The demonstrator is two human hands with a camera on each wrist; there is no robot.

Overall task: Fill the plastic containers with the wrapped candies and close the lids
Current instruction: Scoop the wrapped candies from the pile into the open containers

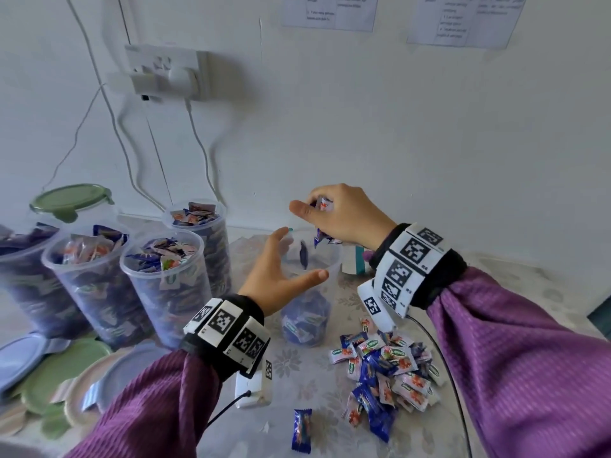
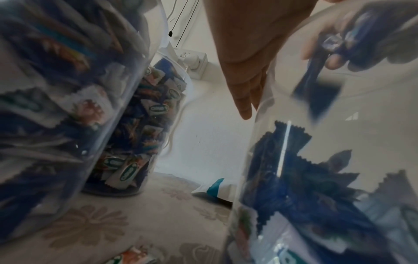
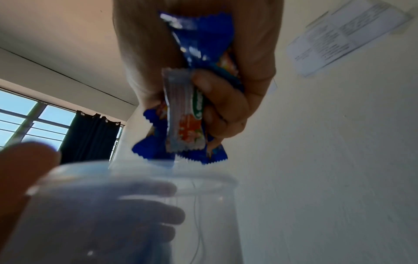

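A worktop [image 1: 297, 385] with a pale flower-print cover runs along a white wall [image 1: 396, 127]. The landmark is the clear tub [image 1: 309, 292] being filled, standing open near the middle, with sweets only in its lower part. To its left stand four taller tubs [image 1: 165, 285], all packed to the brim with blue and white wrapped sweets and none lidded; behind them, a further one carries a green lid [image 1: 71, 200]. In front of those, loose lids [image 1: 59, 368] in green, blue and cream lie in a heap. So the filling looks mostly done, while this tub needs topping up and nearly all the lids are still to go on. In front and to the right of the tub lies a pile of sweets [image 1: 386, 375], small crinkle-edged packets in dark blue or white with an orange picture. The left hand [image 1: 281, 276] steadies the tub near its rim, thumb on the near side and fingers [image 3: 144, 212] round the far side. The right hand [image 1: 337, 216] hovers directly above the opening, clenched on a fistful [image 3: 187, 110]; one blue sweet [image 1: 303, 254] is falling into the tub.
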